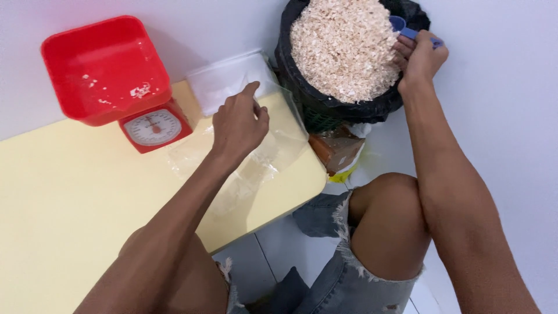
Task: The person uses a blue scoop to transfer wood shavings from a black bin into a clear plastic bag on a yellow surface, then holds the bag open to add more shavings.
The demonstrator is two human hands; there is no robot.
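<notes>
At the moment of inspection the right hand (419, 57) was closed around the handle of a blue scoop (405, 28), whose bowl sat at the far rim of a black-lined basket (325, 102) heaped with pale wood shavings (343, 46). The scoop lay just beyond the fingers, touching the shavings at the edge of the heap; whether it carried any load could not be determined, as the bowl was mostly hidden.

The left hand (237, 125) was partly curled, thumb and forefinger pinched on the upper edge of a clear plastic bag (256, 163) that lay on the yellow table (70, 192). The bag spread below and to either side of that grip. It appeared flat and empty; no shavings were visible inside it.

Beyond the left hand stood a lidded translucent container (224, 81), and to its left a red kitchen scale (116, 81), its tray bare except for a few stray flakes.

Assessment: work stood at an early stage. The bag was held and the scoop was at the shavings, but nothing appeared transferred to the bag and nothing lay on the scale for weighing. Filling, and any weighing, remained outstanding in my judgement.
</notes>
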